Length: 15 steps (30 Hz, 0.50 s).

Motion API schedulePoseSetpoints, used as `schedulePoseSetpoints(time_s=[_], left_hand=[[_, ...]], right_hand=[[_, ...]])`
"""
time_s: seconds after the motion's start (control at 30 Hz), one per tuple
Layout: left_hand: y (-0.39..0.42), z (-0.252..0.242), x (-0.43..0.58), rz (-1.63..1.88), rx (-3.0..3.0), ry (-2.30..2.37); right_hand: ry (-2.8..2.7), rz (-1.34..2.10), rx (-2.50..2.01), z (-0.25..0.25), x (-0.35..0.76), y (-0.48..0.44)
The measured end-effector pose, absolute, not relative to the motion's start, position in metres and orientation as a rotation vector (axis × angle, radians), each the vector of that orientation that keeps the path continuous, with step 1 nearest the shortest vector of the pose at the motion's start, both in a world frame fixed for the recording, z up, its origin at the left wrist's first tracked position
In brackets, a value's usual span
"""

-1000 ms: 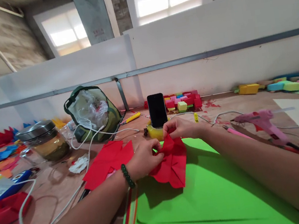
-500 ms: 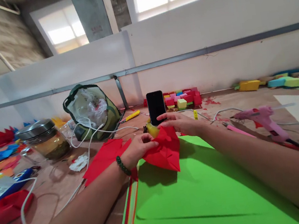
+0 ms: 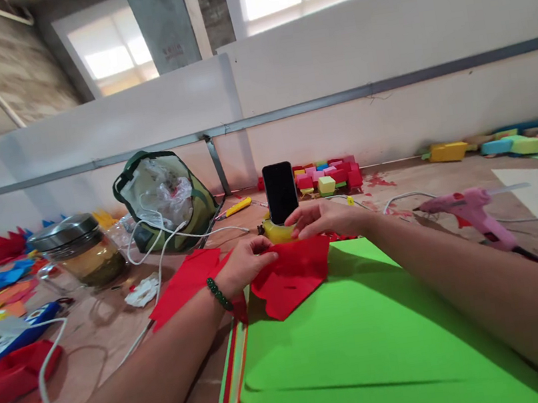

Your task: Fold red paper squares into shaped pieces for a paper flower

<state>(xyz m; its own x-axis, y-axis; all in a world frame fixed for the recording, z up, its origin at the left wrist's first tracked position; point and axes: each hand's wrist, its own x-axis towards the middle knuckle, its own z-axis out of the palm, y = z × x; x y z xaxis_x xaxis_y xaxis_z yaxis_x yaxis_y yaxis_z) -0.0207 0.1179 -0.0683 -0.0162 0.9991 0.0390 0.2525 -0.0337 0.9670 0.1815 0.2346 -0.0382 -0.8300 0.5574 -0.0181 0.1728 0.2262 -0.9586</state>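
A creased red sheet (image 3: 293,275) is held between my two hands, above the left part of a stack of green sheets (image 3: 371,341). My left hand (image 3: 248,265), with a dark beaded bracelet at the wrist, pinches its upper left edge. My right hand (image 3: 325,218) has its fingertips closed at the upper right edge, near a yellow phone stand (image 3: 278,232). A black phone (image 3: 280,192) stands upright just behind. More red sheets (image 3: 188,284) lie to the left, partly behind my left hand.
A pink glue gun (image 3: 473,211) with a cable lies at the right. At the left are a glass jar (image 3: 79,253), a camouflage bag (image 3: 168,200), white cables and a blue power strip (image 3: 19,336). Folded colored blocks (image 3: 329,178) sit behind.
The red sheet has turned and spread, its upper edge now straighter between my hands. My right hand has shifted slightly right, uncovering more of the yellow stand. My left hand has moved slightly left.
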Motion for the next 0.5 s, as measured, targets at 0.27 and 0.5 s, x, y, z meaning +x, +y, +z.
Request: schedulePoseSetpoints(time_s=[0.27, 0.5], left_hand=[[0.119, -0.070, -0.021, 1.046, 1.524, 1.434], [0.116, -0.062, -0.022, 1.036, 1.458, 1.438]], right_hand=[[-2.672, 1.232, -0.544, -0.029, 0.175, 0.215], [-2.619, 0.753, -0.569, -0.045, 0.169, 0.222]])
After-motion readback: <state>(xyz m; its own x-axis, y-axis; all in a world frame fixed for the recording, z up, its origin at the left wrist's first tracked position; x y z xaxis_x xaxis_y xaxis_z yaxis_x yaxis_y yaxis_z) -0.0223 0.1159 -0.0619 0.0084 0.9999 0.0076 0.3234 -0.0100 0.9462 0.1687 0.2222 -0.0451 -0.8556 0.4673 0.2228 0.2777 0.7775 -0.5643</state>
